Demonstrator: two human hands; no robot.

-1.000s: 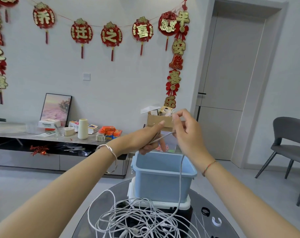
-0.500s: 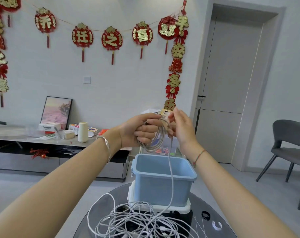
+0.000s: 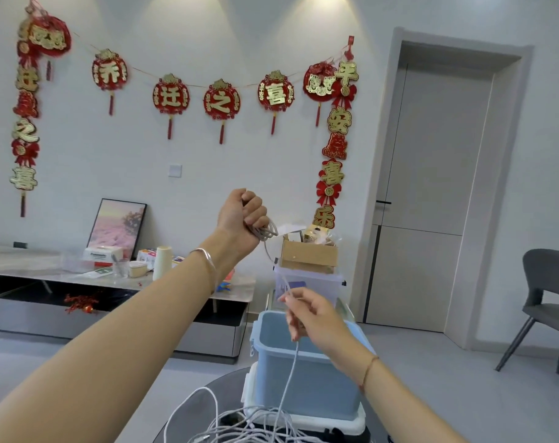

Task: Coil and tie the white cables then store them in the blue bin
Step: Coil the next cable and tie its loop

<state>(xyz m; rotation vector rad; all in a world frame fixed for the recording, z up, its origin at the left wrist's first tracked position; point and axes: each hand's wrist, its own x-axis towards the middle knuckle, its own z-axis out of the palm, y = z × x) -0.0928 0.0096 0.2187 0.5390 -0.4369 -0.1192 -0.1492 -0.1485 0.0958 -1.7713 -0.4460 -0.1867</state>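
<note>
My left hand (image 3: 243, 219) is raised high above the table and grips a small coil of white cable (image 3: 268, 232) in its fist. From the coil the cable runs down to my right hand (image 3: 307, 314), which pinches the strand over the blue bin (image 3: 307, 385). Below my right hand the cable (image 3: 289, 375) hangs down in front of the bin into a tangled pile of white cables (image 3: 240, 426) on the dark round table (image 3: 204, 407). The bin stands on a white block at the table's far side.
A clear lidded box (image 3: 307, 279) with a cardboard box (image 3: 308, 255) on top stands behind the bin. A low TV bench (image 3: 112, 276) with clutter lines the left wall. A grey chair (image 3: 546, 298) stands at the right, near a closed door.
My left hand has risen with the coil. My right hand has dropped away from it to just above the bin, sliding down the cable. The camera has tilted upward.
</note>
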